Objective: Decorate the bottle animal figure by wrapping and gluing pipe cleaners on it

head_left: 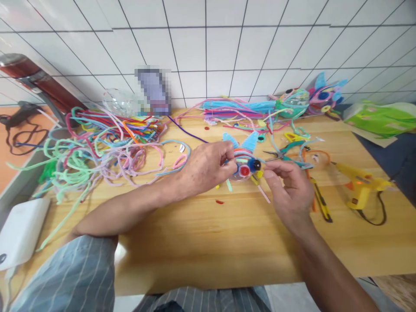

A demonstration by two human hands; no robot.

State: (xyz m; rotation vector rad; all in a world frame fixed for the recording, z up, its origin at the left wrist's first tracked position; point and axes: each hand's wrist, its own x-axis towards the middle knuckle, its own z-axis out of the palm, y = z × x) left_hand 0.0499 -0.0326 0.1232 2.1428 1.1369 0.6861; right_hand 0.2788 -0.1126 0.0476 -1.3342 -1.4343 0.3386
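A small craft animal [243, 152] with two light blue pipe-cleaner ears, a red round nose and dark bead eyes stands on the wooden table between my hands. At its left side my left hand [208, 167] is closed, fingers curled and thumb pressed in; whatever it grips is hidden. On the other side my right hand [289, 186] is closed in a pinch beside the black eye [256, 165]. Anything between that thumb and forefinger is too small to name. A pink pipe-cleaner piece [264, 193] sticks out below the animal.
Green-handled pliers [287, 151], a yellow cutter knife [321, 200] and a yellow glue gun [360, 184] lie to the right. Tangled pipe cleaners [81, 162] cover the left, near a white power bank [24, 232]. Finished-looking figures [325, 96] and a tiled wall [224, 47] are behind.
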